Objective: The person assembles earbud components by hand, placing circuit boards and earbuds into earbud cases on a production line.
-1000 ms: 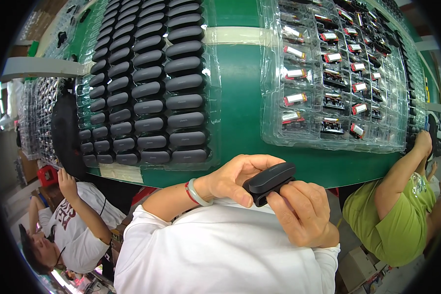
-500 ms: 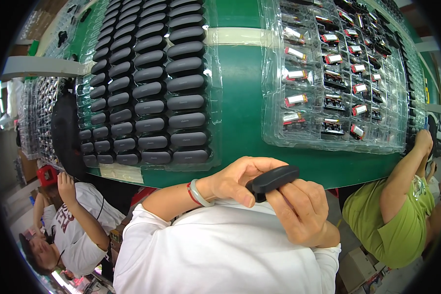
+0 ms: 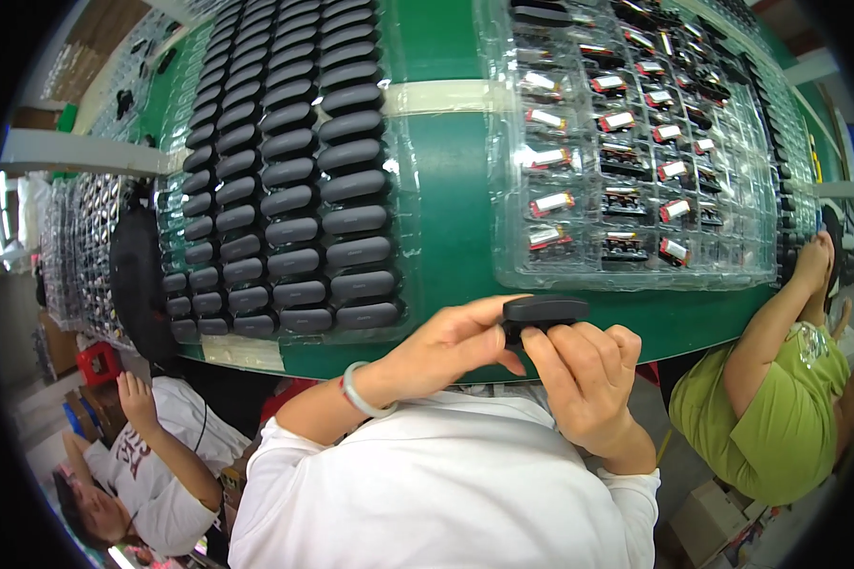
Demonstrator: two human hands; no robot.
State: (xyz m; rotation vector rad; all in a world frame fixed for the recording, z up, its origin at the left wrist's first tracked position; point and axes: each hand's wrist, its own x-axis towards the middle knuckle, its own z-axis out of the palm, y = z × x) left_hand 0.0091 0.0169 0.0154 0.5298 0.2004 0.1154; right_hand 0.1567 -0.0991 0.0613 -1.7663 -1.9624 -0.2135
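At the near edge of the green table [image 3: 446,190]: you are holding a long, rounded black casing [image 3: 546,308] crosswise, just in front of the near left corner of the right tray.
Left hand [image 3: 455,346]: you are keeping the thumb and index finger narrow, closing them on the left end of the casing; the exact contact underneath is hiding from view.
Right hand [image 3: 584,375]: you are curling the fingers against the near side of the casing, holding it from below; the thumb is hiding from view.
Left wrist: you are wearing a pale bangle [image 3: 365,391].
Left tray [image 3: 410,284]: rows of similarly shaped dark grey casings [image 3: 361,251] are filling this clear plastic tray.
Right tray [image 3: 636,277]: small red-and-white parts [image 3: 617,121] and black assemblies [image 3: 624,201] are sitting in its clear compartments; a dark casing [image 3: 541,13] is lying at its far left.
Between the trays: a pale strip [image 3: 446,97] is running across the table.
Your right: a co-worker in a green top [image 3: 778,417] is reaching toward the table.
Your left: a co-worker in a white top [image 3: 166,427] is raising a hand beside the table.
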